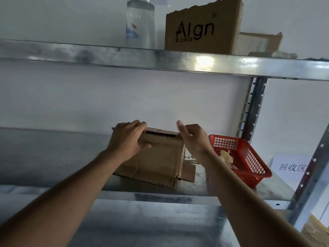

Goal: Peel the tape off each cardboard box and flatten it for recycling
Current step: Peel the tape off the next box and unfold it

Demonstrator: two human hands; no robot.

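A brown cardboard box point(160, 157) lies partly collapsed on the middle metal shelf point(53, 157), its flaps hanging over the near side. My left hand point(127, 138) grips the box's far top left edge, fingers curled over it. At the box's top right corner my right hand point(191, 138) has loosely bent fingers and one raised finger; whether it pinches tape or cardboard is unclear. No tape strip is plainly visible on the box.
A red plastic basket point(249, 168) holding a crumpled pale wad point(227, 156) stands right of the box. A paper sign point(292, 166) lies further right. The top shelf point(160, 61) carries a clear bottle point(140, 24), a printed box point(201, 27) and a smaller box point(258, 41). An upright post point(252, 107) stands behind.
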